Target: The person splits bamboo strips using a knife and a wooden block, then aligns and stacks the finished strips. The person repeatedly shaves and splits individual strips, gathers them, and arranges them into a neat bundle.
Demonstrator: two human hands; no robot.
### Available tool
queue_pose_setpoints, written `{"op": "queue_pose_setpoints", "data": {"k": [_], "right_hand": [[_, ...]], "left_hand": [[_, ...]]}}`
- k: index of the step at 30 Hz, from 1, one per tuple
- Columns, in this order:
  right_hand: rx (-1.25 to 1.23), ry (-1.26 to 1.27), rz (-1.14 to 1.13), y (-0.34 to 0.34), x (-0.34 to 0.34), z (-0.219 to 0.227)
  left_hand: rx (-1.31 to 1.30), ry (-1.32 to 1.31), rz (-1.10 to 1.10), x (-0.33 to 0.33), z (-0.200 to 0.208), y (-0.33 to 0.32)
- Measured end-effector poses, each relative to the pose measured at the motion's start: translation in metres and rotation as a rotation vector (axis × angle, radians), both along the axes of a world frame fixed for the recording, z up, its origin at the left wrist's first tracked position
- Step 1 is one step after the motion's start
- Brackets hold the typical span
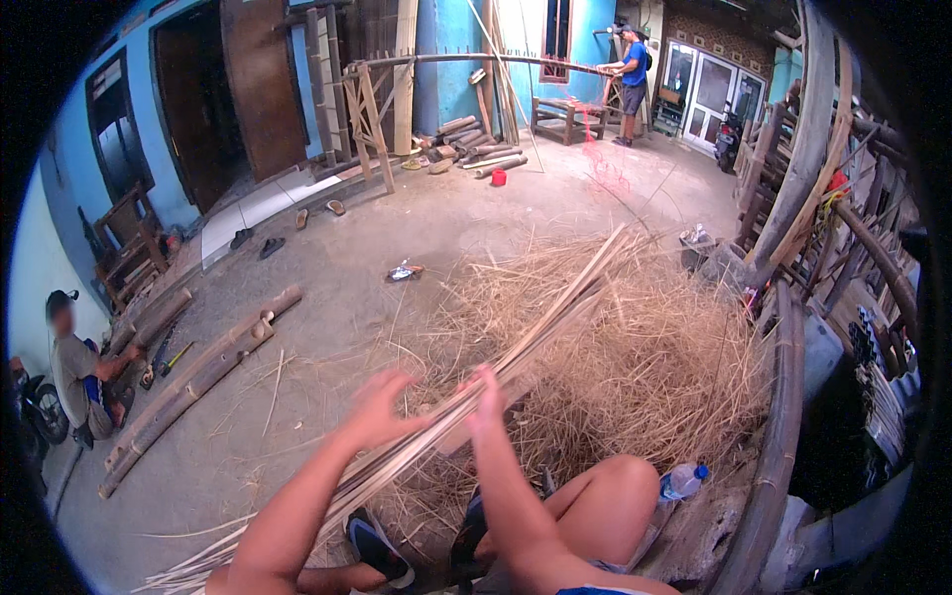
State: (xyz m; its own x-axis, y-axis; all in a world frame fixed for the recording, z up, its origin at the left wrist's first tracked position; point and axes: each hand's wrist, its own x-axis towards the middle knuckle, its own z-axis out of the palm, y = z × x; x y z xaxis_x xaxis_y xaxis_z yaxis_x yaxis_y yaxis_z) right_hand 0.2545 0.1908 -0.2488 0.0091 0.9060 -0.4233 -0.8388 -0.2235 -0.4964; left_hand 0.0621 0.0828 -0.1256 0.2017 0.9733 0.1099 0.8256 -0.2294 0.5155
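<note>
Bare knees and dark sandals frame a seated worker whose left hand, fingers spread, rests on a bundle of bamboo strips; the right hand pinches it above a shavings pile.

Bare concrete floor lies open to the left — shavings heap and bamboo poles crowd the right.

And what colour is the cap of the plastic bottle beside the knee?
Blue, on the bottle; head view.
</note>
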Motion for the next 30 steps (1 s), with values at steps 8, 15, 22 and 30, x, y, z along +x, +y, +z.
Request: {"op": "queue_pose_setpoints", "data": {"k": [8, 15, 22, 30], "right_hand": [[0.235, -0.124, 0.062, 0.063, 0.057, 0.073], [0.149, 0.166, 0.052, 0.015, 0.02, 0.047], [0.276, 0.419, 0.388, 0.017, -0.01, 0.012], [0.089, 0.266, 0.161, 0.011, 0.005, 0.029]], "left_hand": [[-0.356, -0.046, 0.217, -0.062, -0.105, -0.093], [-0.424, 0.172, 0.275, -0.067, -0.037, -0.042], [-0.546, 0.018, 0.275, -0.068, -0.08, -0.05], [-0.121, 0.241, 0.263, -0.061, -0.098, -0.058]]}}
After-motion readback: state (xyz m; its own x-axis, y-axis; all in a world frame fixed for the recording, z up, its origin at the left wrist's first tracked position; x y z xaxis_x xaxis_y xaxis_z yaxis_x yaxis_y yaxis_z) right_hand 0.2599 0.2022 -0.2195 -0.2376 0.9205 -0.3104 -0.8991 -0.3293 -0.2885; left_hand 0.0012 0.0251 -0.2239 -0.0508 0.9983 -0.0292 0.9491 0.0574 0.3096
